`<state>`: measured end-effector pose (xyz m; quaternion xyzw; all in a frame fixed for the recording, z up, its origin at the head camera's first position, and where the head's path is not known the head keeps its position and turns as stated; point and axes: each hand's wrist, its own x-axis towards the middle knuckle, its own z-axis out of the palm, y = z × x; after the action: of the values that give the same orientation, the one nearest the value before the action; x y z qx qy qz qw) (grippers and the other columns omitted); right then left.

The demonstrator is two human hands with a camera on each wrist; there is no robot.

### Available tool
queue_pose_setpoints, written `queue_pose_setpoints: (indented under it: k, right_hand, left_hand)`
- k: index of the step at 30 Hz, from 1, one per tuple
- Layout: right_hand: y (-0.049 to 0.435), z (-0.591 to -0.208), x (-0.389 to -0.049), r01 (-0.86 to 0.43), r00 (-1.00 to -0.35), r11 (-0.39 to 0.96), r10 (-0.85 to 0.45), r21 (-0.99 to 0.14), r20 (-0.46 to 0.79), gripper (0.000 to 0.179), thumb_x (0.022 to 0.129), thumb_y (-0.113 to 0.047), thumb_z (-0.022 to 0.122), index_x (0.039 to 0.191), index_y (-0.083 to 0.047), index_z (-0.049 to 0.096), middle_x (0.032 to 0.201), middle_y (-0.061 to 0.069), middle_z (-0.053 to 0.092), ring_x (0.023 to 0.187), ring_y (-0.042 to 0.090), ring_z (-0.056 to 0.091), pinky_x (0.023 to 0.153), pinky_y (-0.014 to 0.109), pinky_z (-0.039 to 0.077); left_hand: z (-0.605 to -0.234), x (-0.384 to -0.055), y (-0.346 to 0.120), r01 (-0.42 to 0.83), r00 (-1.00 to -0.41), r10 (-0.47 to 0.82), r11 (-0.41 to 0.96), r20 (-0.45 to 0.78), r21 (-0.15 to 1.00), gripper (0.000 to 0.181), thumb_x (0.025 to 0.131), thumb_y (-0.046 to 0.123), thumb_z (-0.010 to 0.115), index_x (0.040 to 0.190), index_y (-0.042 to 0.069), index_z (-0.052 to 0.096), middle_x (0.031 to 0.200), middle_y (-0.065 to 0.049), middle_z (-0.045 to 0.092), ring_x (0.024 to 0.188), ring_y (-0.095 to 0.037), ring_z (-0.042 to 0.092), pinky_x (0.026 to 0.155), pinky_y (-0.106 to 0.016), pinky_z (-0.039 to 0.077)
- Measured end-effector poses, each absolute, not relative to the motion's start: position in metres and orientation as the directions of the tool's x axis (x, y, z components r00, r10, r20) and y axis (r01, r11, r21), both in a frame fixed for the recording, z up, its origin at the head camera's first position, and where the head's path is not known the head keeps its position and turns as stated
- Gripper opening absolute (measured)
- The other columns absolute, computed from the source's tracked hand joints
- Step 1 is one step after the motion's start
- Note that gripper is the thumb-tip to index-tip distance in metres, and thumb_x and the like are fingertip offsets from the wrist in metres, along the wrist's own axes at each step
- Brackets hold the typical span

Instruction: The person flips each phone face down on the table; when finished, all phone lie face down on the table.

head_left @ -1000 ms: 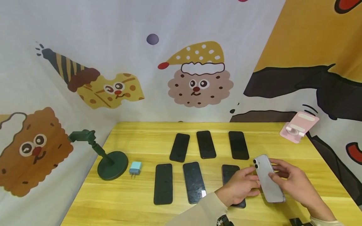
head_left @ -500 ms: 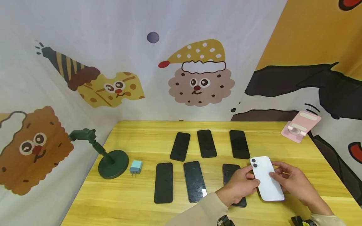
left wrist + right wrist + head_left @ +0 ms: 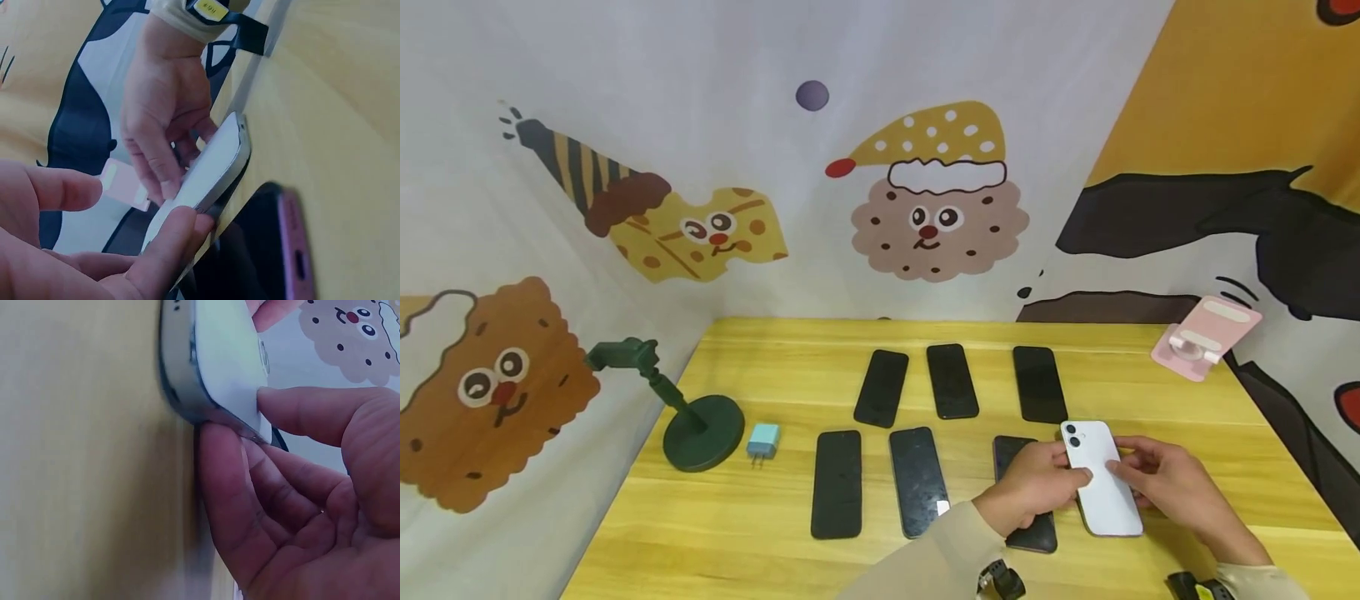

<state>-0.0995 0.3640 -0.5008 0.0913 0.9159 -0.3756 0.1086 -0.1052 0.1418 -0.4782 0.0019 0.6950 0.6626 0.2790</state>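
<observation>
Through my head camera I see a pale cloth (image 3: 700, 67) covering the back and both sides, faintly rippled. Printed on it are a brown square biscuit (image 3: 497, 433), a cheese slice (image 3: 700, 250) in a striped hat (image 3: 576, 171), a round cookie (image 3: 940, 254) under a polka-dot cap (image 3: 936, 137), and a purple dot (image 3: 812, 96). On the right I get an orange patch (image 3: 1247, 83) above a black shape (image 3: 1165, 212). The yellow wood-grained table (image 3: 760, 542) looks duller in my wrist views.

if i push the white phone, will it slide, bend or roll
The white phone probably won't bend: it looks like a rigid slab. Its smooth-looking back suggests it may be somewhat slippery. Being flat, it likely won't roll.
</observation>
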Motion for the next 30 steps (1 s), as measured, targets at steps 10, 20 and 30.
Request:
queue_pose_setpoints:
  k: [10,20,30]
  right_hand:
    - [0.362,-0.499,-0.103,0.255,-0.956,0.718,0.084,-0.648,-0.283,0.061,0.099,-0.026,0.077,0.143,0.01,0.056,0.103,0.013,0.07,0.082,0.018,0.063,0.06,0.031,0.061]
    - [0.363,-0.494,-0.103,0.288,-0.941,0.709,0.084,-0.644,-0.327,0.053,0.102,-0.024,0.073,0.14,0.009,0.058,0.098,0.01,0.067,0.077,0.019,0.063,0.06,0.031,0.061]
    - [0.356,-0.486,-0.101,0.253,-0.952,0.753,0.082,-0.608,-0.295,0.057,0.101,-0.027,0.074,0.142,0.009,0.057,0.095,0.008,0.068,0.074,0.017,0.061,0.057,0.029,0.057]
  left_hand:
    - [-0.48,-0.11,0.137,-0.42,-0.805,0.396,0.143,-0.441,0.896,0.032,0.097,0.013,0.075,0.13,0.011,0.075,0.09,-0.001,0.074,0.08,-0.025,0.074,0.08,-0.042,0.065]
    - [-0.485,-0.115,0.133,-0.428,-0.769,0.477,0.113,-0.426,0.897,0.046,0.099,0.013,0.072,0.143,0.004,0.064,0.126,-0.004,0.074,0.094,-0.027,0.075,0.092,-0.047,0.064]
    - [-0.484,-0.117,0.119,-0.448,-0.749,0.521,0.058,-0.41,0.892,0.054,0.099,0.012,0.071,0.15,0.002,0.056,0.138,-0.011,0.069,0.112,-0.03,0.074,0.098,-0.05,0.061]
